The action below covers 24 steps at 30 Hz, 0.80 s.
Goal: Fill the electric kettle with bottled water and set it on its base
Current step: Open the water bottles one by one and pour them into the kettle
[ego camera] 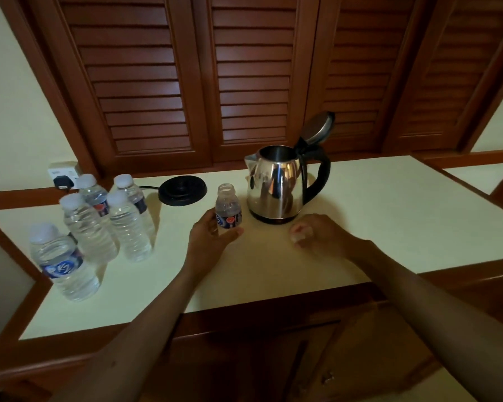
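A steel electric kettle with a black handle stands on the cream counter, its lid tipped up open. Its black round base lies apart to the left, cord running to a wall socket. My left hand grips an uncapped small water bottle, upright on the counter just left of the kettle. The bottle looks empty or nearly so. My right hand rests on the counter in front of the kettle, fingers curled around something small and pale, possibly the cap.
Several capped, full water bottles stand in a cluster at the left of the counter, one nearest the front edge. A plug sits in the wall socket. Dark louvred wooden doors rise behind the counter.
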Each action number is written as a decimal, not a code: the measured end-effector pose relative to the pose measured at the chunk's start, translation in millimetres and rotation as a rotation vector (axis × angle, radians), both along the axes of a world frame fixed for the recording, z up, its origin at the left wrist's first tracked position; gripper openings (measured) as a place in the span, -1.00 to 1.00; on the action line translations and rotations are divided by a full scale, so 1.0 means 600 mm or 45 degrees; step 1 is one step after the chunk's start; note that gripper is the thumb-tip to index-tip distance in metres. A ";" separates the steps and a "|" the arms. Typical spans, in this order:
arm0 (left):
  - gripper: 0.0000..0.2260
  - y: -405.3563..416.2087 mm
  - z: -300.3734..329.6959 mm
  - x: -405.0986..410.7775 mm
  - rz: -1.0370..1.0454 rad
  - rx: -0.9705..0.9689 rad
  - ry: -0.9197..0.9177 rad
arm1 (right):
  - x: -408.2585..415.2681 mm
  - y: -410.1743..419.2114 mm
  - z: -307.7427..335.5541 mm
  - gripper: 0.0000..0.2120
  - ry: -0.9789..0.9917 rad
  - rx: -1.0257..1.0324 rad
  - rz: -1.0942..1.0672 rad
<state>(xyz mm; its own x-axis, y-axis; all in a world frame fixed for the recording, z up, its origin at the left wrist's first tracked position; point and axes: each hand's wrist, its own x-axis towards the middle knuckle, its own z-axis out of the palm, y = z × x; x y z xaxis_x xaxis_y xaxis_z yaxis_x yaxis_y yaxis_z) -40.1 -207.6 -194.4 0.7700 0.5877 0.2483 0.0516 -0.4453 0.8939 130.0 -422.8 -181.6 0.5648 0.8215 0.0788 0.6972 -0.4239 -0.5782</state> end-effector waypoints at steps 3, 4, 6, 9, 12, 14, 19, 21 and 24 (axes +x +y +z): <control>-0.57 -0.015 0.000 0.028 0.030 -0.141 -0.030 | 0.023 -0.005 -0.014 -0.75 0.067 0.015 -0.014; -0.57 -0.021 0.000 0.037 0.034 -0.211 -0.050 | 0.029 -0.007 -0.017 -0.71 0.073 0.032 0.004; -0.58 -0.032 0.001 0.052 0.056 -0.269 -0.085 | 0.041 -0.015 -0.024 -0.66 0.082 0.043 0.090; -0.57 -0.039 -0.004 0.068 0.098 -0.242 -0.100 | 0.067 -0.032 -0.034 -0.60 0.038 0.062 0.122; -0.54 -0.046 -0.009 0.077 0.143 -0.263 -0.108 | 0.103 -0.053 -0.049 -0.64 -0.180 0.115 0.001; -0.55 -0.052 -0.008 0.079 0.188 -0.277 -0.119 | 0.116 -0.064 -0.061 -0.67 -0.348 0.090 -0.008; -0.49 -0.050 0.008 0.085 0.298 -0.343 -0.100 | 0.120 -0.070 -0.077 -0.67 -0.480 0.087 0.002; -0.45 -0.045 0.019 0.088 0.367 -0.305 -0.078 | 0.120 -0.069 -0.077 -0.65 -0.499 0.073 0.002; -0.43 -0.029 0.046 0.092 0.411 -0.142 -0.095 | 0.119 -0.070 -0.077 -0.66 -0.527 0.066 0.000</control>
<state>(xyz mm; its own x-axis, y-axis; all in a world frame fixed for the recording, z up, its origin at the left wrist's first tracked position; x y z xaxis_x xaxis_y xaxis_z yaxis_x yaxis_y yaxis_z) 15.0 -224.7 -166.8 0.5220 0.8248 0.2174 0.1062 -0.3158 0.9429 201.3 -464.6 -227.5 0.4766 0.8105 0.3404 0.8753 -0.4015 -0.2696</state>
